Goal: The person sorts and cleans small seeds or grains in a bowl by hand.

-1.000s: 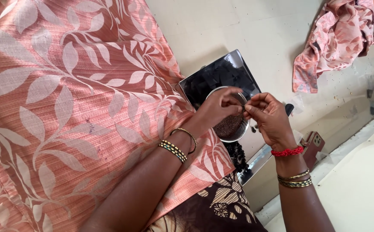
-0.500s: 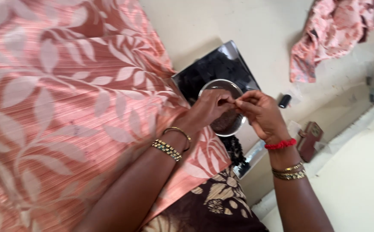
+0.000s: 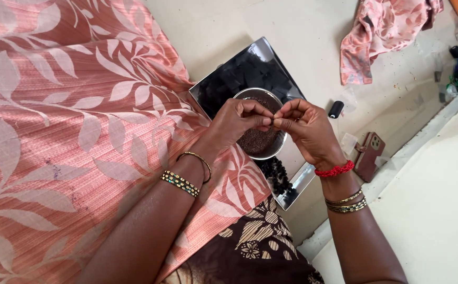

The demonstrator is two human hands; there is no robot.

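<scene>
A phone (image 3: 368, 155) in a reddish-brown case lies on the pale floor (image 3: 313, 31) just right of the shiny metal tray (image 3: 255, 52), back and camera cluster upward, its screen hidden. A small crumpled clear wrapper (image 3: 348, 143) lies just beside it. No labels or signs can be made out.

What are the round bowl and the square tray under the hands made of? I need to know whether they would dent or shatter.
The bowl looks like polished metal, probably steel: thin silvery rim with a bright glint. The tray also looks like metal with a mirror finish: it reflects light and has a folded edge. Both would likely dent rather than shatter. Left hand and right hand pinch something tiny above the bowl.
</scene>
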